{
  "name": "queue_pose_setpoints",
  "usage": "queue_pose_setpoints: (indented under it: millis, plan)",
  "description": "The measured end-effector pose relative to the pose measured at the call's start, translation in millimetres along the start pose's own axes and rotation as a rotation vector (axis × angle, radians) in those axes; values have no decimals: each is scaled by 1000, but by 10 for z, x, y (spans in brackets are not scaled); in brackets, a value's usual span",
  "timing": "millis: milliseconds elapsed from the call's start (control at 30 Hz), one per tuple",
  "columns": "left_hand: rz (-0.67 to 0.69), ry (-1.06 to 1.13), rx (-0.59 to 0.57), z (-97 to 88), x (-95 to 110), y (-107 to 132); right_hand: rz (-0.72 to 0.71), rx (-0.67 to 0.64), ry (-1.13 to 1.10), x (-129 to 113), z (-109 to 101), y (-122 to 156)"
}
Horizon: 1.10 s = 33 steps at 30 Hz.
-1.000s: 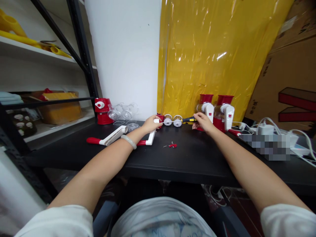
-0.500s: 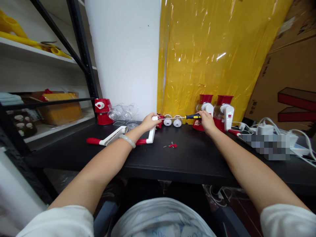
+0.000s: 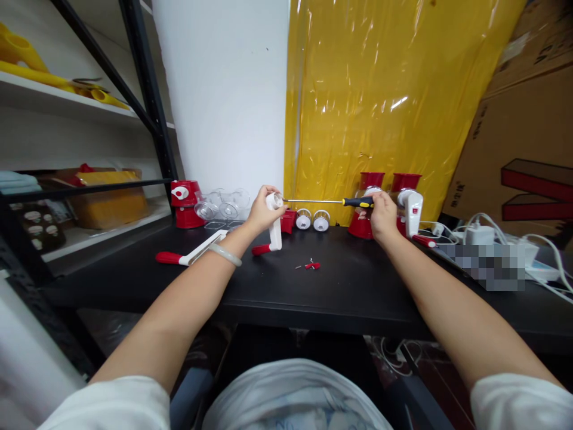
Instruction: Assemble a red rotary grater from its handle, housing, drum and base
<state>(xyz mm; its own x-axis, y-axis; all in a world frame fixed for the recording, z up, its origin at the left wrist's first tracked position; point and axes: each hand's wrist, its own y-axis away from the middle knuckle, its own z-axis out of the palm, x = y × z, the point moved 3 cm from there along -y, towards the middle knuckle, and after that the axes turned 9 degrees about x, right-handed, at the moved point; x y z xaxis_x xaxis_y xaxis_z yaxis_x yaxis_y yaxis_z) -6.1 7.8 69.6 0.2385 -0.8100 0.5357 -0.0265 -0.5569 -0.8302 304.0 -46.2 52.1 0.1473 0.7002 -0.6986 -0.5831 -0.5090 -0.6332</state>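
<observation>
My left hand (image 3: 265, 210) is closed around the top of a white crank handle (image 3: 275, 233), whose red grip hangs downward above the table. My right hand (image 3: 384, 214) grips a screwdriver (image 3: 358, 202) by its black and yellow handle. The long shaft lies level and points left, its tip at the round end of the crank. Behind and below the shaft stand two round drums (image 3: 321, 221) with white ends, beside a red part (image 3: 289, 221). Small red pieces (image 3: 313, 265) and metal bits lie on the black table (image 3: 286, 292).
A second crank handle (image 3: 203, 248) lies at left, near a red grater body (image 3: 186, 204) and clear plastic hoppers (image 3: 226, 206). Two red graters (image 3: 407, 206) stand at right. Beyond them are white cables and a charger (image 3: 481, 234). A shelf rack (image 3: 147, 113) borders the left side.
My left hand has raised and turned the crank so its round end faces right. My right hand has moved slightly right and up with the screwdriver.
</observation>
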Motion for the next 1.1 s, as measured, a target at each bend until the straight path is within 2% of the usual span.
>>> queue_pose_setpoints:
  millis: [233,333,1100]
  plan:
    - [232,-25,153,10,16,51,-51,-33,-64,-10,45,27]
    - [292,-49,190,3,2,54,-68,-41,-90,-12,54,22]
    - [238,-106,150,4,-15,66,-31,-45,-93,-30,60,31]
